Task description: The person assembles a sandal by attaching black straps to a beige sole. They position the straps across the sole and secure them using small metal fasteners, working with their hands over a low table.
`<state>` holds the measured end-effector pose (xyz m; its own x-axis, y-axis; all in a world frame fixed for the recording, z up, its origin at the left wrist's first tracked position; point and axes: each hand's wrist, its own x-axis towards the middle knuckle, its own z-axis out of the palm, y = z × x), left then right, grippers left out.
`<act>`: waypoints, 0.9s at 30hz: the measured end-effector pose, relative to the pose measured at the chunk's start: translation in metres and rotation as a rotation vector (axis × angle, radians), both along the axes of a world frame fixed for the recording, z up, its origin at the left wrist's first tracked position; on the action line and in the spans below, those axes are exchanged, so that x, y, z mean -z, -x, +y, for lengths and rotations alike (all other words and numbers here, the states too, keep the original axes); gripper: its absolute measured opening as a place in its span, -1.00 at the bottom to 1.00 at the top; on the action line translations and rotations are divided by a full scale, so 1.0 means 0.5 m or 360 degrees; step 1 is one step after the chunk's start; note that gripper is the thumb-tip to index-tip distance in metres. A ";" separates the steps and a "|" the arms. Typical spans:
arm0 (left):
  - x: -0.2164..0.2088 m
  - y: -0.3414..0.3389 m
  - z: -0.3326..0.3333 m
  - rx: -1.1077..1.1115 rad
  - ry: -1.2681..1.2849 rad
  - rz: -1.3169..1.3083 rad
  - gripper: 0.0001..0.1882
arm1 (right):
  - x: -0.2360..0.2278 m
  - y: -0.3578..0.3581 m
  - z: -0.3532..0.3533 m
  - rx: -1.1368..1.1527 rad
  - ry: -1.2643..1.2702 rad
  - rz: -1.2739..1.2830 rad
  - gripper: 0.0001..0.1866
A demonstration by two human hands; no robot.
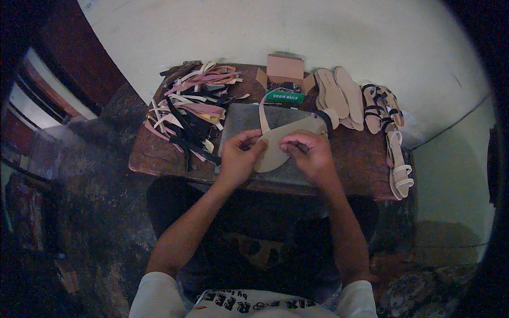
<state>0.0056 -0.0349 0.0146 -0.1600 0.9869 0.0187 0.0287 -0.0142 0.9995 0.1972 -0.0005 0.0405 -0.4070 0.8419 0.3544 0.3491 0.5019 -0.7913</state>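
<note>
A beige sandal sole point(305, 128) lies slanted over a dark grey slab, its rounded near end between my hands. My left hand point(238, 158) grips that sole at its left edge, thumb on top and fingers beside a pale strap point(262, 112) that loops upward. Over the sole's right edge, my right hand point(314, 153) is closed in a pinch; whatever may be between its fingertips is too small to make out. A black strap point(325, 118) crosses the sole's far end, where small metal dots show along the edge.
The grey slab point(238, 119) rests on a brown wooden table point(360, 172). Loose straps in several colours point(199, 114) are heaped at left. Behind the slab stands an open green nail box point(284, 96). Beige soles point(332, 93), black-strapped sandals point(374, 108) and a white-strapped sandal point(397, 169) line the right.
</note>
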 end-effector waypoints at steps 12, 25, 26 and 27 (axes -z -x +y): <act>-0.011 -0.019 -0.018 0.0130 -0.0192 0.0108 -0.68 | 0.000 0.016 -0.009 -0.0036 -0.0335 -0.0015 -0.83; -0.006 -0.016 -0.017 0.0085 -0.0239 0.0106 -0.72 | -0.004 0.022 -0.010 -0.0020 -0.0370 -0.0014 -0.85; -0.008 -0.017 -0.018 0.0076 -0.0207 0.0106 -0.72 | -0.005 0.020 -0.009 -0.0025 -0.0395 -0.0025 -0.85; -0.010 -0.018 -0.019 0.0066 -0.0175 0.0105 -0.72 | -0.004 0.020 -0.009 -0.0023 -0.0390 -0.0023 -0.85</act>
<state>0.0144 -0.0443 0.0197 -0.1139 0.9841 0.1365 0.0917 -0.1264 0.9877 0.1870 -0.0051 0.0425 -0.4246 0.7256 0.5415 0.3511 0.6832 -0.6403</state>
